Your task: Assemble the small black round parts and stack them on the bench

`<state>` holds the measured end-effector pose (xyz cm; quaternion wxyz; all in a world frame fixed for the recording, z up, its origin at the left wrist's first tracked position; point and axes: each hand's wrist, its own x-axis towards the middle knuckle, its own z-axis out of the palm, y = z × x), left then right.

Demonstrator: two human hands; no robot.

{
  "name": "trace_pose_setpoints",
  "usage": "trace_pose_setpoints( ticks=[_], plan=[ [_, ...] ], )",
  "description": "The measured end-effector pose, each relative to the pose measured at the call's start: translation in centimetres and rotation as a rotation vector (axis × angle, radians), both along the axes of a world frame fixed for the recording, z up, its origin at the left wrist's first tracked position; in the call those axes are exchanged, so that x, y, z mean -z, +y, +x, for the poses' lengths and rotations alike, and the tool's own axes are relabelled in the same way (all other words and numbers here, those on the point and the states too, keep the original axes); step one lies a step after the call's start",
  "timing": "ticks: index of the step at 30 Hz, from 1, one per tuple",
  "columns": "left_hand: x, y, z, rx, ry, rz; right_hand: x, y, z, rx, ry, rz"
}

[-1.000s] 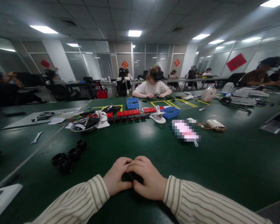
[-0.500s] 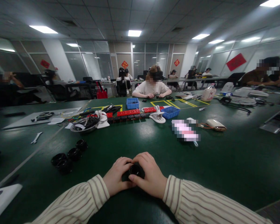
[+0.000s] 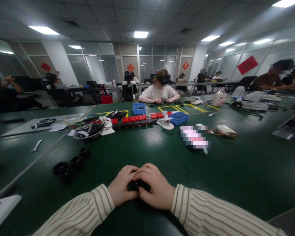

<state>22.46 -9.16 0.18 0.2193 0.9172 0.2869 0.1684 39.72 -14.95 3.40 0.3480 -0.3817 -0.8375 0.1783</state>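
Close to the table's near edge, my left hand (image 3: 123, 186) and my right hand (image 3: 155, 187) curl round a small glossy black round part (image 3: 138, 183) from both sides. Fingers and thumbs of the two hands meet or overlap, so most of the part is hidden. Both hands are closed on it. To the left stand several similar black cup-like parts: one (image 3: 85, 152) at the back, another (image 3: 77, 162) in the middle, and a pair touching at the front, with the nearest (image 3: 67, 175) below the rest.
Farther back are a metal bowl of cables (image 3: 88, 135), red and black strips (image 3: 135, 120), a white clip (image 3: 165, 121), and blue bins (image 3: 139, 108). A wrench (image 3: 36, 145) lies left; a power bank (image 3: 226, 131) lies right. A person (image 3: 159, 90) sits opposite.
My right hand has shifted slightly left and its fingers now cover more of the black part, whose round opening showed before. The view has moved a little.
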Motion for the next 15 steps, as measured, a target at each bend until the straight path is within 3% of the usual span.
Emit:
trace_pose_setpoints(
  ticks=[7,15],
  plan=[
    [0.26,0.06,-0.11,-0.001,-0.013,-0.002,-0.22,-0.28,0.17,-0.082,0.023,0.026],
    [0.27,0.24,-0.08,0.017,-0.013,-0.013,0.03,-0.12,0.05,0.195,0.008,-0.037]
  ],
)
